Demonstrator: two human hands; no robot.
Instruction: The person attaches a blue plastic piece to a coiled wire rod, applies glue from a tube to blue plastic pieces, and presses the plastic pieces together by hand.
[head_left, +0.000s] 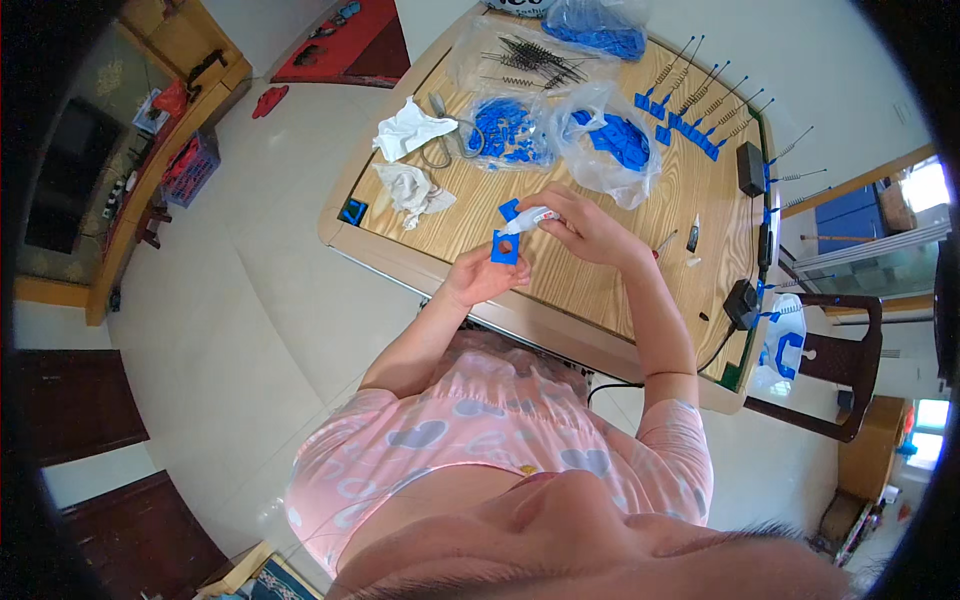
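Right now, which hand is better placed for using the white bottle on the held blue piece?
Probably the right hand: it holds the white bottle, tilted with its tip close to the blue piece. The left hand is occupied holding that piece.

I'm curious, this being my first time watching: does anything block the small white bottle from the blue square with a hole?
Nothing visible. The small white bottle, in the right hand's grip, slants toward the blue square with a hole in the left hand's grip. Another blue piece shows beyond, not between them.
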